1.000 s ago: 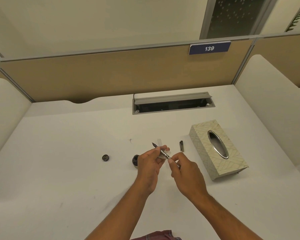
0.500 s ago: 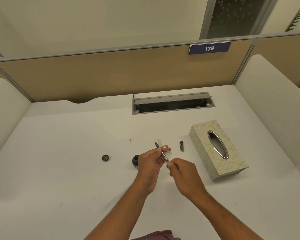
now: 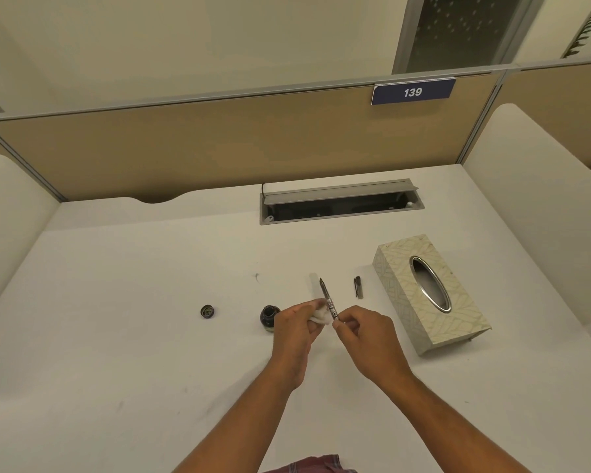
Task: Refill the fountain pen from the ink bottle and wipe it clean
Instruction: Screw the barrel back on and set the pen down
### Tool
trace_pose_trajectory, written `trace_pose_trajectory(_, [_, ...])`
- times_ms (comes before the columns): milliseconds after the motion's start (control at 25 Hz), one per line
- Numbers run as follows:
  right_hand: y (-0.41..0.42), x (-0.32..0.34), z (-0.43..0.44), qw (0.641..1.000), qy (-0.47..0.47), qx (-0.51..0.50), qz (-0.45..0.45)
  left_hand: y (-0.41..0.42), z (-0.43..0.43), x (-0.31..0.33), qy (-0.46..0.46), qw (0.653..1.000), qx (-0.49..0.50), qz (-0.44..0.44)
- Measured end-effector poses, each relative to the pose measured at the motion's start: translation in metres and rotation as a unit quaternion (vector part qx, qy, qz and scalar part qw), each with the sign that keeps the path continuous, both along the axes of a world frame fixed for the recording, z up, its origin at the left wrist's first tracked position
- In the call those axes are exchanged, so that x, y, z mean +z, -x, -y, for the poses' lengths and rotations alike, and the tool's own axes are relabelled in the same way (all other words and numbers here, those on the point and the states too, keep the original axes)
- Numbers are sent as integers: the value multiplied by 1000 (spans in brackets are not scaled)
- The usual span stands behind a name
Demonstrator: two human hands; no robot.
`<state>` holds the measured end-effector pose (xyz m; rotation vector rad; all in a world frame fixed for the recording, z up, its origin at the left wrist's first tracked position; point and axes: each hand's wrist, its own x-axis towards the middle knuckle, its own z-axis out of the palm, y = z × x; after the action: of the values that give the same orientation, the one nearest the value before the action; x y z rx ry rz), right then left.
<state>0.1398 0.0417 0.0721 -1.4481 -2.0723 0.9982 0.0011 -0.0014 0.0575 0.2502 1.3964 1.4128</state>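
My right hand point(image 3: 369, 339) pinches the rear end of the uncapped fountain pen point(image 3: 328, 298), whose nib points away from me. My left hand point(image 3: 296, 332) holds a crumpled white tissue point(image 3: 321, 315) against the lower part of the pen's barrel. The open dark ink bottle point(image 3: 268, 317) stands on the white desk just left of my left hand. Its round cap point(image 3: 207, 311) lies further left. The pen's cap point(image 3: 358, 287) lies on the desk to the right of the nib.
A patterned tissue box point(image 3: 458, 312) with an oval metal opening sits at the right. An open cable tray point(image 3: 338, 203) is set into the desk behind. Partition walls close the back and both sides. A small white scrap point(image 3: 313, 279) lies by the nib.
The pen has swung from pointing far-left to nearly straight away from me. My left hand slid the tissue down from the nib end toward the barrel's lower part.
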Motion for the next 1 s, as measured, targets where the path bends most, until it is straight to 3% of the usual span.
trace_pose_trajectory(320, [-3,-62,-24,992,14,-69,101,-2,11,-16,87,995,15,-39])
trace_pose_trajectory(560, [1,-88,-29,976,11,-45,211,0,19,-19,98,994,9,-40])
trace_pose_trajectory(1000, [-4,-84,-27,977,3,-37,211,-3,18,-3,85,996,15,-11])
